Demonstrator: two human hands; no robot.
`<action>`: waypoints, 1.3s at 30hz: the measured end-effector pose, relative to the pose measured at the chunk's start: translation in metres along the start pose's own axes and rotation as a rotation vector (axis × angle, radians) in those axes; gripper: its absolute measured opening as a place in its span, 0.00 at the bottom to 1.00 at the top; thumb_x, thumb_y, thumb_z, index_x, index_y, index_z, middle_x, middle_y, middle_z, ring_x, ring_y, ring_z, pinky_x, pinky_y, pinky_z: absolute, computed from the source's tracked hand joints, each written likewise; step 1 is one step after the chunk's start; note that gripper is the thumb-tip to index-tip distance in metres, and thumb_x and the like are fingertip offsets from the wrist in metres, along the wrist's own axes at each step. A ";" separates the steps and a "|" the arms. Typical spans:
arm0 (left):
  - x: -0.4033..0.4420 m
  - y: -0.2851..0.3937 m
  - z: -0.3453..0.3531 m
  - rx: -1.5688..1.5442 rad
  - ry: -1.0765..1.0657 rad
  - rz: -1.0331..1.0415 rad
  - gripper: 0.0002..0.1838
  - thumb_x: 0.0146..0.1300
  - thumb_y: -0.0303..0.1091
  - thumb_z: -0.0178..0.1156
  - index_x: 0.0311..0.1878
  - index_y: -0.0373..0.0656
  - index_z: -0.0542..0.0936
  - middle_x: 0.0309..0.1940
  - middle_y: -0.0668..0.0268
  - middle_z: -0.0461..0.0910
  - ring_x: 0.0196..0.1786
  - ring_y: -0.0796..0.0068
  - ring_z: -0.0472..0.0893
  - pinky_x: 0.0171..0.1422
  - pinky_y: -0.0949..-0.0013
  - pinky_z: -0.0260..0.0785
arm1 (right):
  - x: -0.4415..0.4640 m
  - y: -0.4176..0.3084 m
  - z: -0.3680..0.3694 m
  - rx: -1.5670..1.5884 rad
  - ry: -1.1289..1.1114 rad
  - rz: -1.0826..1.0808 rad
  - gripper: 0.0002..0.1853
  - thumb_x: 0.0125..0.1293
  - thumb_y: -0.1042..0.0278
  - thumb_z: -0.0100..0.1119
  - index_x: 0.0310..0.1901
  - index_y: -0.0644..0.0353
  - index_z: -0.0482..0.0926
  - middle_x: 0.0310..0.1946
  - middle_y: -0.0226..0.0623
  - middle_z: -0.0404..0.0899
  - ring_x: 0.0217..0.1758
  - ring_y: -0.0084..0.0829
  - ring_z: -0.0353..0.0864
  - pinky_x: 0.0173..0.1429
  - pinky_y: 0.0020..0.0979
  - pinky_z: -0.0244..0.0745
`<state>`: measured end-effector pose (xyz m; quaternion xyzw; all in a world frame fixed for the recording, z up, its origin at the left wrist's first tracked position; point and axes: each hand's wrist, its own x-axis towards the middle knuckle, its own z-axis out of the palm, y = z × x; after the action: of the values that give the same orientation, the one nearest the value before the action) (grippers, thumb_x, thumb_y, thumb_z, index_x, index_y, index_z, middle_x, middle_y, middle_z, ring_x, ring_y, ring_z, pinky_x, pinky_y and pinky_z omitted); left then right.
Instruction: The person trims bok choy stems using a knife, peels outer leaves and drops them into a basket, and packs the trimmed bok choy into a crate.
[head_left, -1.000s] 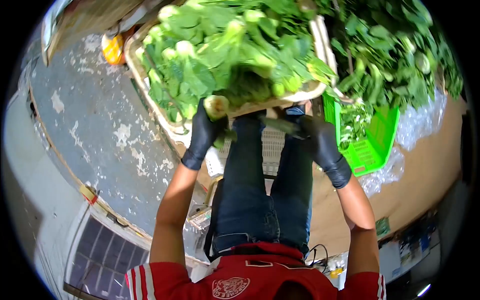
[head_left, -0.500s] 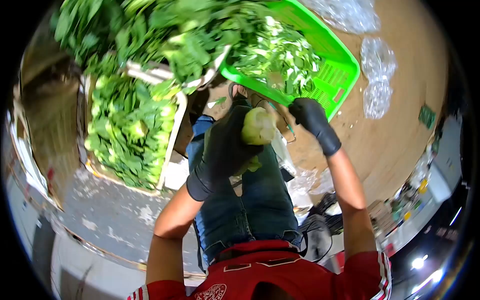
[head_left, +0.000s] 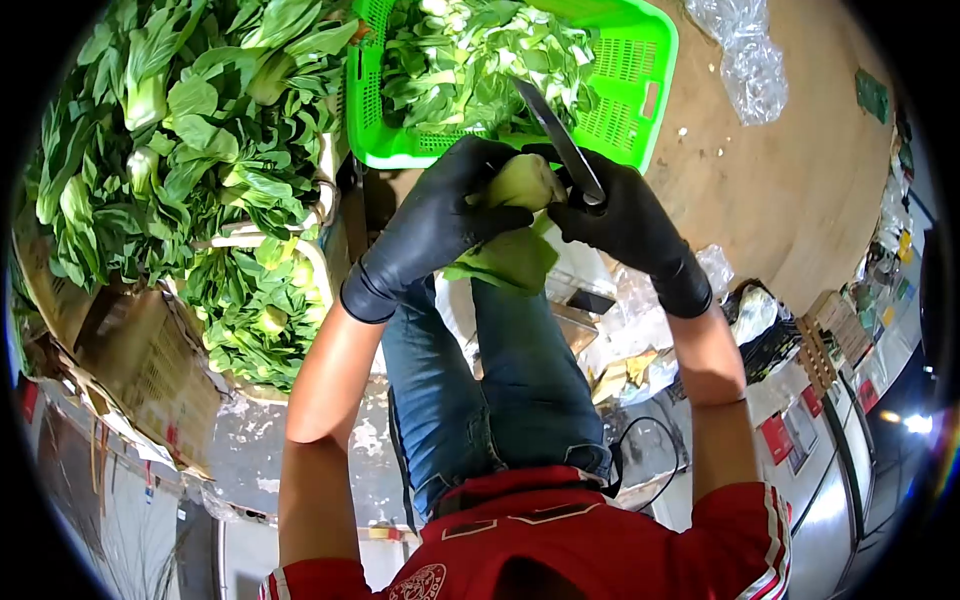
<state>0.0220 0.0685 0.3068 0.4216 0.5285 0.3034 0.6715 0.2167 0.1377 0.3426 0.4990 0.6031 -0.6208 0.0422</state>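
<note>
My left hand (head_left: 435, 215), in a black glove, is closed around a bok choy (head_left: 524, 183) with its pale base turned up. Its green leaves hang down below the fingers, over my legs. A knife (head_left: 556, 132) is gripped in my right hand (head_left: 632, 220), also black-gloved, with the blade pointing up and to the left. The right thumb and fingers are close beside the bok choy's base; I cannot tell whether the blade touches it. Beyond both hands stands a bright green plastic basket (head_left: 660, 85) with loose cut leaves (head_left: 480, 65) inside.
Whole bok choy (head_left: 145, 95) lie heaped at the left. Below them, more greens (head_left: 260, 325) fill a crate beside cardboard (head_left: 150, 365). Clear plastic bags (head_left: 752, 80) lie on the brown floor (head_left: 810, 180) at the right. A dark cable (head_left: 668, 425) curves near my right hip.
My right hand has moved in beside the bok choy, and the knife now shows clearly. The view has shifted, with the basket further left and more of the bok choy heap visible.
</note>
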 end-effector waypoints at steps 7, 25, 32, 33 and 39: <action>0.009 -0.010 0.014 -0.206 0.007 -0.036 0.22 0.57 0.31 0.61 0.54 0.36 0.71 0.41 0.60 0.77 0.41 0.78 0.76 0.44 0.73 0.70 | 0.014 -0.008 -0.028 -0.107 -0.189 0.074 0.21 0.52 0.68 0.58 0.50 0.65 0.73 0.26 0.39 0.78 0.25 0.22 0.74 0.32 0.27 0.71; -0.048 -0.070 0.022 -0.295 0.220 0.306 0.34 0.47 0.48 0.66 0.53 0.35 0.70 0.42 0.51 0.76 0.46 0.59 0.77 0.50 0.60 0.67 | 0.013 -0.017 0.024 -0.292 -0.141 -0.011 0.20 0.52 0.78 0.46 0.49 0.66 0.74 0.25 0.26 0.75 0.21 0.13 0.68 0.23 0.19 0.64; -0.197 -0.117 -0.065 -0.819 0.595 0.150 0.23 0.60 0.37 0.58 0.55 0.36 0.70 0.45 0.58 0.76 0.50 0.68 0.74 0.55 0.67 0.65 | 0.047 -0.057 0.068 -0.492 -0.072 -0.004 0.22 0.55 0.79 0.40 0.51 0.59 0.76 0.26 0.25 0.75 0.19 0.12 0.62 0.22 0.17 0.61; -0.209 -0.148 -0.068 -0.286 0.930 0.262 0.19 0.63 0.30 0.53 0.56 0.36 0.68 0.46 0.60 0.75 0.50 0.70 0.73 0.55 0.69 0.65 | 0.055 -0.056 0.074 -0.504 -0.045 -0.017 0.22 0.55 0.79 0.40 0.51 0.58 0.75 0.27 0.26 0.75 0.20 0.13 0.63 0.22 0.17 0.61; -0.335 -0.235 -0.135 0.540 1.387 -0.149 0.26 0.50 0.31 0.63 0.53 0.34 0.70 0.52 0.52 0.72 0.54 0.54 0.72 0.60 0.61 0.63 | 0.097 -0.019 0.089 -0.612 0.007 -0.064 0.18 0.56 0.80 0.47 0.49 0.62 0.75 0.33 0.29 0.77 0.28 0.15 0.69 0.29 0.18 0.65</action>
<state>-0.2039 -0.2927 0.2385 0.2468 0.9140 0.3129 0.0761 0.1055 0.1252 0.2710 0.4459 0.7777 -0.4096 0.1690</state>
